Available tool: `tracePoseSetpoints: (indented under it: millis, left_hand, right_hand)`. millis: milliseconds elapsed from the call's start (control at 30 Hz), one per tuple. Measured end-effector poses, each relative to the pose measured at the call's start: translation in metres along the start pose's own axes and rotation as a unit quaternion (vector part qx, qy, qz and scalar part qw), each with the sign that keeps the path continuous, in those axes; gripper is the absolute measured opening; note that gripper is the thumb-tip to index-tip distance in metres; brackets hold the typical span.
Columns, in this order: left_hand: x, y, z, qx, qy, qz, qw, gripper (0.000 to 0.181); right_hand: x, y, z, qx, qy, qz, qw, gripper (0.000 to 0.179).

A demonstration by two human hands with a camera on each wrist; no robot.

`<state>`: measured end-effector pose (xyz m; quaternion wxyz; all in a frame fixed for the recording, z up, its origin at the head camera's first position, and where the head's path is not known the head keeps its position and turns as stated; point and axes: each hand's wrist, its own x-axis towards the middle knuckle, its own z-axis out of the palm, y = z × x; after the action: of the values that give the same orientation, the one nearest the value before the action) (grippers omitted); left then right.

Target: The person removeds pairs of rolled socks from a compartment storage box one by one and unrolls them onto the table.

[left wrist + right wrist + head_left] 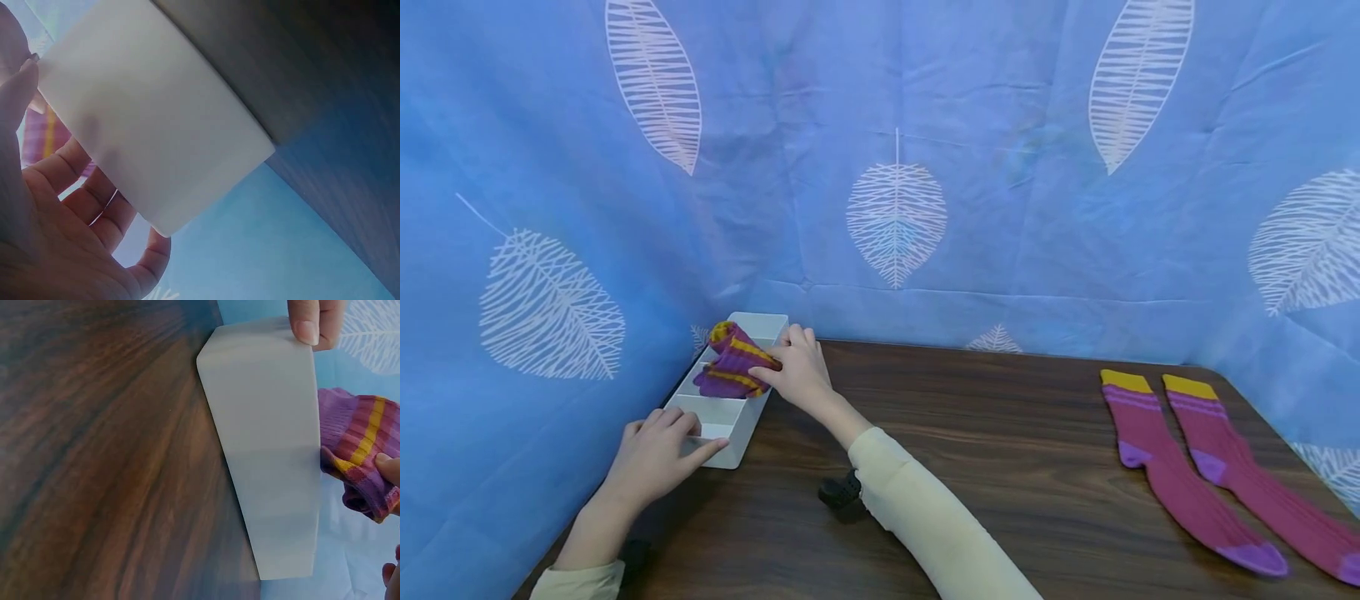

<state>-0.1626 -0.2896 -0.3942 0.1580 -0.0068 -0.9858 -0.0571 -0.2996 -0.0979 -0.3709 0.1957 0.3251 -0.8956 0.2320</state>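
Observation:
A white divided box [745, 425] stands at the table's left side. My left hand [651, 458] holds its near end, fingers over the rim and thumb at the near right corner. In the left wrist view, the box's end wall [156, 119] hides some fingertips of the left hand [69, 206]. A folded sock bundle [733, 367], purple and maroon with yellow stripes, lies over the middle compartments. My right hand [801, 367] pinches its right side. From the right wrist, the bundle [359, 437] shows above the box rim, with right-hand fingers [389, 469] on it.
Two long maroon socks [1187, 475] with yellow cuffs and purple heels and toes lie flat, side by side, at the right of the dark wooden table [970, 442]. A blue curtain [985, 225] with white leaf prints hangs close behind the box and along its left.

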Motion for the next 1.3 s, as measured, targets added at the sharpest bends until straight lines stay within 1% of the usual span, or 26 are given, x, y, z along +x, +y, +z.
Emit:
tracePoseSetpoints:
  millis: [100,233,367,500,733,1033,1133,1300]
  left_hand:
    - [0.0,0.0,0.0,-0.005,-0.001,0.0,1.0,0.051]
    - [0.001,0.0,0.0,-0.012,-0.004,-0.001,0.9999,0.052]
    - [0.001,-0.001,-0.001,-0.015,-0.004,0.0,0.9999,0.052]
    - [0.0,-0.002,-0.002,-0.018,-0.003,0.001,0.9998,0.051]
    - [-0.001,0.0,-0.002,-0.016,-0.004,-0.002,0.9999,0.051]
    - [-0.003,0.002,-0.003,-0.018,-0.003,-0.001,0.9998,0.051]
    - [-0.002,0.002,-0.003,-0.019,-0.005,-0.002,0.9998,0.05]
    - [-0.002,0.002,-0.002,-0.022,-0.003,0.0,0.9998,0.05]
  right_hand:
    - [-0.006,0.003,-0.005,0.031,0.019,0.0,0.9993,0.042]
    - [-0.013,0.005,-0.012,0.064,0.029,-0.002,0.9975,0.043]
    - [-0.017,0.01,-0.019,0.072,0.045,-0.01,0.9964,0.04]
    - [-0.022,0.017,-0.026,0.082,0.053,-0.008,0.9952,0.038]
    - [-0.036,0.034,-0.038,0.079,0.06,0.0,0.9951,0.036]
    - [-0.056,0.063,-0.055,0.075,0.064,0.028,0.9948,0.036]
    - [-0.063,0.073,-0.06,0.067,0.068,0.033,0.9949,0.037]
    - [-0.074,0.091,-0.071,0.037,0.074,0.032,0.9961,0.036]
